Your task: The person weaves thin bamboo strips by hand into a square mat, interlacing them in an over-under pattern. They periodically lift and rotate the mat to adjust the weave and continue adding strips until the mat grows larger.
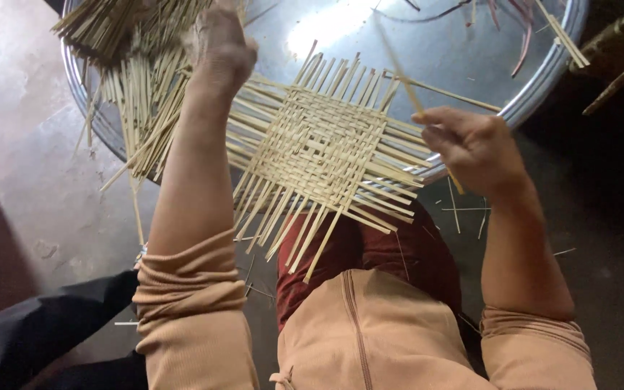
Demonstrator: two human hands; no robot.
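In the head view, a square woven mat (319,148) made of thin pale strips lies on the near rim of a big shiny metal tray (370,43), and it is the thing to find the rest by. Loose strip ends stick out from all four sides of the mat, and the near ones hang over the person's dark red lap (370,249). The right hand (471,144) is just to the right of the mat. Its fingers are pinched tight on one long thin strip (406,83), which slants up and away over the mat's far right corner. The left hand (219,45) is to the left of the mat and farther away, reaching into a pile of loose strips (135,87) that lies on the tray's left edge. The hand is blurry and seen from the back, so it is hard to tell if its fingers are wide or closed. A few reddish strips (521,29) lie on the tray far behind the mat, to the right. A black sleeve (45,328) shows well below and left of the mat.
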